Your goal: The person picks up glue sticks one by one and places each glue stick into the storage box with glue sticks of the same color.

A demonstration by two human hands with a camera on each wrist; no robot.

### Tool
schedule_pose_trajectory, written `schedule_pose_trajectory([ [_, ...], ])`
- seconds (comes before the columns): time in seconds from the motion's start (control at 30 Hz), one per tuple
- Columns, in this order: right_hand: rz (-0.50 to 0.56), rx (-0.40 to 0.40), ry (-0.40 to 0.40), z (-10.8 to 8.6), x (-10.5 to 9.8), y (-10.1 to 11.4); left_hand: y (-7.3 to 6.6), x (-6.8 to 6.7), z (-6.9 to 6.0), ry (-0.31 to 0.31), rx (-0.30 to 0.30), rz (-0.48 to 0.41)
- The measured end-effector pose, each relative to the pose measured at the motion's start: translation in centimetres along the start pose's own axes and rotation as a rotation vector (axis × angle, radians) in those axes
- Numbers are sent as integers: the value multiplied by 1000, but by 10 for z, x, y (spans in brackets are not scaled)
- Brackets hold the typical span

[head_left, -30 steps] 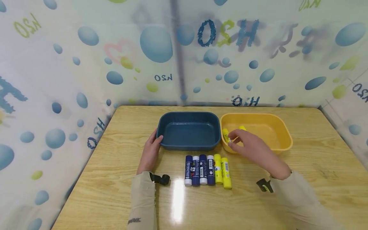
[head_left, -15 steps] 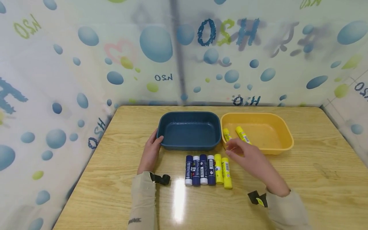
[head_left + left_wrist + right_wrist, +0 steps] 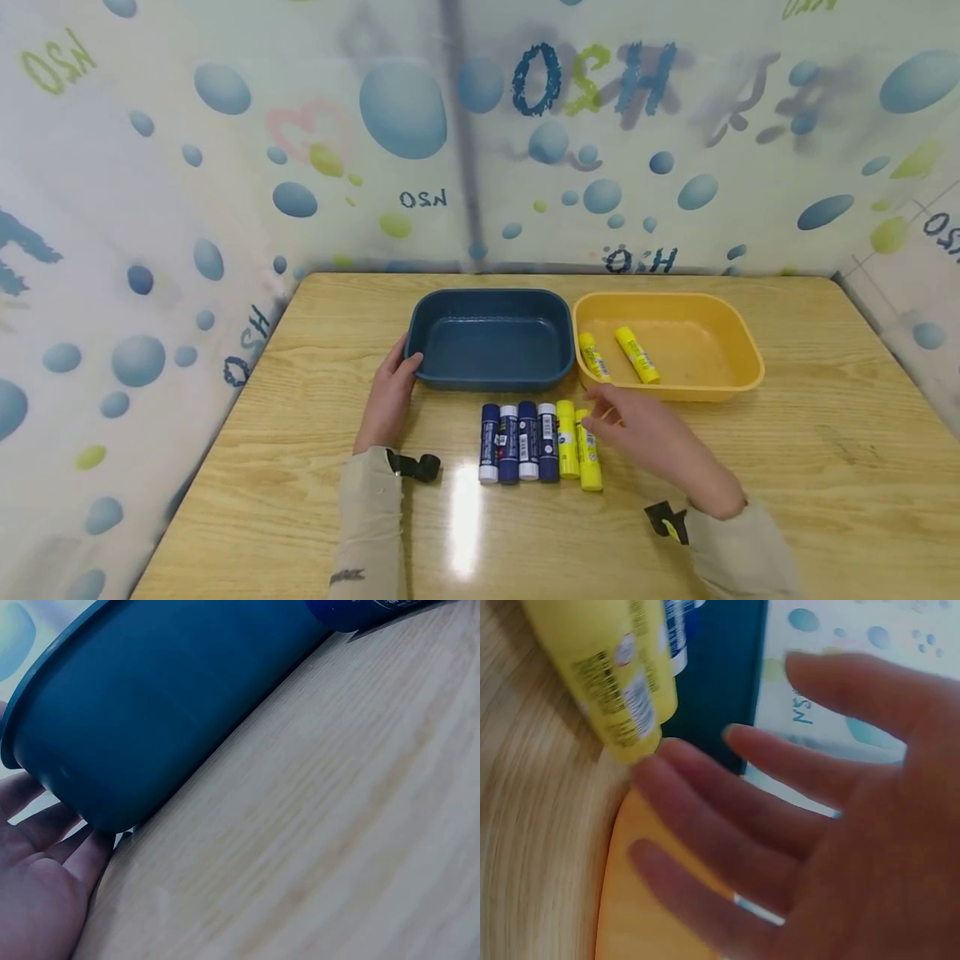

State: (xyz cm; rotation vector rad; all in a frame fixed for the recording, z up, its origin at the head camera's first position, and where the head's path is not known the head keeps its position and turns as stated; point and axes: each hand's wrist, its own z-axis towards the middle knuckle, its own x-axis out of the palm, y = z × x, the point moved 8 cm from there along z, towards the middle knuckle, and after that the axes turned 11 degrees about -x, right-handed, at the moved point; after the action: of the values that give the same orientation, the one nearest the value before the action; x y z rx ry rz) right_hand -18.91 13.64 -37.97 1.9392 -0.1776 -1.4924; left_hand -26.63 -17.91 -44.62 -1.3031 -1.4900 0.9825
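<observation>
In the head view my left hand [image 3: 387, 400] holds the blue tray [image 3: 491, 386] at its near left corner, thumb on the rim. The left wrist view shows its fingers against the outer wall. My right hand [image 3: 648, 437] hovers by the top of the outer yellow glue stick [image 3: 590, 454], fingers spread and nothing held. In the right wrist view its fingertips are close to that stick's end; whether they touch I cannot tell. A second yellow glue stick [image 3: 567, 442] lies alongside, then several dark blue and white glue sticks [image 3: 528, 442] in the same row.
Right of the blue tray, against it, stands a yellow tray [image 3: 712, 389] with two yellow glue sticks inside, one a yellow stick [image 3: 637, 356] near the middle. All stand on a wooden table [image 3: 840, 400]. A patterned wall covering [image 3: 337, 225] rises behind.
My right hand has let go of a yellow glue stick in the yellow tray and come back toward the row of glue sticks. The left hand stays at the blue tray.
</observation>
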Motion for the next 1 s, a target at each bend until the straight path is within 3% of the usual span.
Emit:
schedule_pose_trajectory([
  [0.2, -109, 66, 108, 2, 17, -11, -1, -1, -1, -10, -7, -2],
  [0.37, -161, 84, 99, 2, 23, -16, 0, 1, -1, -5, -13, 3],
  [0.57, -142, 81, 70, 3, 26, -15, 1, 1, -1, 0, -7, -1],
  [1.0, -138, 121, 115, 5, 31, -20, 0, 2, -1, 14, 9, -10],
])
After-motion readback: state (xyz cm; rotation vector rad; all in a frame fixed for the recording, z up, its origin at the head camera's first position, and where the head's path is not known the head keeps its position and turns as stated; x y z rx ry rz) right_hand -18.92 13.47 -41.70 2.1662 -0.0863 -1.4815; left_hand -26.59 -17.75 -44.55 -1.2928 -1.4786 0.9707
